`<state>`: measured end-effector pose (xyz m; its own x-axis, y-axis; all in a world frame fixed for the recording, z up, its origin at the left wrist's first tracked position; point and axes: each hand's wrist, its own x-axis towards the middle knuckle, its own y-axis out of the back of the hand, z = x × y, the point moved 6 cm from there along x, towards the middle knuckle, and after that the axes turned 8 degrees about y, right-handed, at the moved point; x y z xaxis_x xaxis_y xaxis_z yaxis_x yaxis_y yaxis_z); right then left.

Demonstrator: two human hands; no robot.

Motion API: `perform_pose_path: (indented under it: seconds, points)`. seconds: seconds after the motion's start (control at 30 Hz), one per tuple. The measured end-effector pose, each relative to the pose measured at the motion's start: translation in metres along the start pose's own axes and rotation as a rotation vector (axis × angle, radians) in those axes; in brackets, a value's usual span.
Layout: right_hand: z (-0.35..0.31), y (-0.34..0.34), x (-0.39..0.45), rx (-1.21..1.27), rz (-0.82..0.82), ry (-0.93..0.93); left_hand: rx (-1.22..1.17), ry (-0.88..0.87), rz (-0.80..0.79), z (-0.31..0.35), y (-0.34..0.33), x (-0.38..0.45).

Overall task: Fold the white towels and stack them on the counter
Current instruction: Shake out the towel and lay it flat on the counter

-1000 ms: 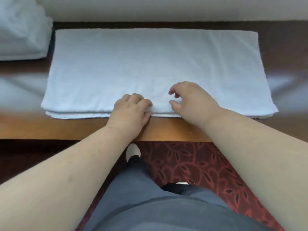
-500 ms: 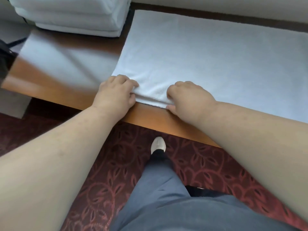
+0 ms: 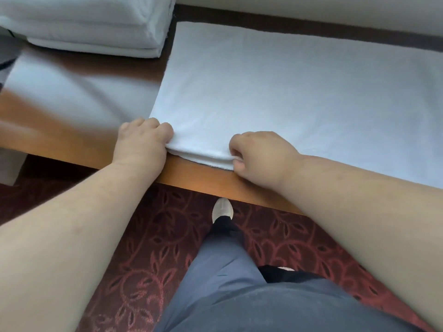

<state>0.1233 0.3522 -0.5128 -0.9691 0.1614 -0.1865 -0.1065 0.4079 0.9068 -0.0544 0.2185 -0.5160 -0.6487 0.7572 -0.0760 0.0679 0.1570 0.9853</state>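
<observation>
Since half a second back the view has swung a touch left and both hands have slid slightly along the near edge, otherwise same grip. I've got the left hand [image 3: 141, 142] at the near left corner of the towel [image 3: 287, 97], fingers curled together and clamped on the corner layers; the right hand [image 3: 259, 156] sits a little to the right on the same near edge, thumb under and fingers curled over, pinching the stacked layers. My read: both grip this end so the layers stay aligned while I carry the left end over to the right for the next fold. Towel lies flat on the wooden counter [image 3: 72, 130], already folded lengthwise, near edge just inside the counter's front lip, right end out of frame. Count: one towel in work, one stack of folded towels [image 3: 91, 25] at far left, well apart from my hands — roughly three or four layers, can't tell exactly. Two hands, both busy. Below, patterned red carpet [image 3: 148, 255] and one light shoe [image 3: 223, 208] fully visible, a second barely peeking.
</observation>
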Motion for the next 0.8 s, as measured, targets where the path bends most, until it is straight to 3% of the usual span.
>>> perform_pose_path:
  seconds: [0.1,0.17,0.23,0.27,0.33,0.43,0.53,0.67,0.8]
  points:
    - [0.014,0.006,-0.014,0.341,-0.012,-0.099,0.073,0.062,-0.222,0.005,0.011,0.007]
    - [0.036,0.023,-0.034,0.431,0.228,-0.182,0.072,0.118,-0.304,0.019,0.026,0.012]
    - [0.067,0.034,-0.061,0.22,0.441,-0.283,-0.102,0.136,-0.212,0.057,0.047,0.018]
    - [0.083,0.033,-0.076,0.106,0.438,-0.363,-0.212,0.076,-0.122,0.086,0.056,0.02]
    - [0.117,0.014,-0.11,0.014,0.257,-0.544,-0.375,-0.139,-0.013,0.158,0.066,0.018]
    - [0.144,-0.011,-0.16,-0.014,0.12,-0.63,-0.435,-0.364,-0.088,0.245,0.051,0.0]
    - [0.158,-0.013,-0.204,0.038,0.152,-0.725,-0.286,-0.447,-0.041,0.272,0.036,-0.007]
    - [0.173,-0.009,-0.258,0.135,0.223,-0.92,-0.184,-0.433,-0.1,0.292,0.046,0.002]
    - [0.178,0.015,-0.266,0.149,0.412,-0.912,-0.276,-0.663,-0.146,0.356,0.063,-0.004]
